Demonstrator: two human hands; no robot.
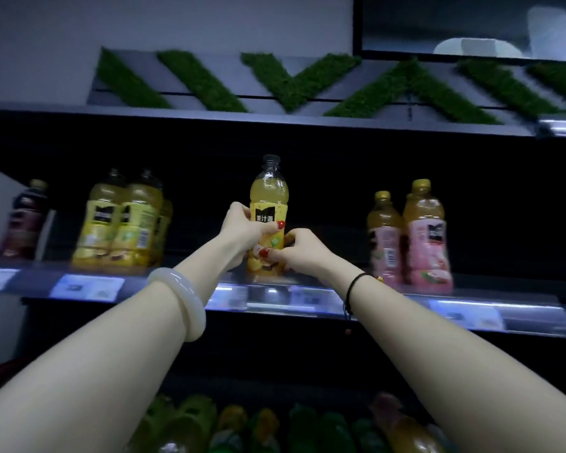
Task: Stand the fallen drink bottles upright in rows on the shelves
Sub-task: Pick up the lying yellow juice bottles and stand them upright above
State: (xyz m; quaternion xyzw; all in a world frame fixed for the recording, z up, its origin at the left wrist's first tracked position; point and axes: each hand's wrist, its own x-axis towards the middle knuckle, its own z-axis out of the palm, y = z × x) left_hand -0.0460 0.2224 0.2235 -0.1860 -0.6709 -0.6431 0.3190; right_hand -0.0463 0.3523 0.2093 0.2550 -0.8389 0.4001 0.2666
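Note:
A yellow juice bottle (269, 197) with a black cap stands upright at the middle of the upper shelf (471, 313). My left hand (242, 232) grips its label from the left, thumb across the front. My right hand (299, 248) holds the lower part from the right. A group of yellow bottles (125, 220) stands upright to the left. Two pink-labelled bottles (412, 237) stand to the right.
A dark purple bottle (25, 220) stands at the shelf's far left. Price tags line the shelf's front edge. The lower shelf holds several green, yellow and pink bottles (275, 426), blurred. Green zigzag decor sits above the shelf top.

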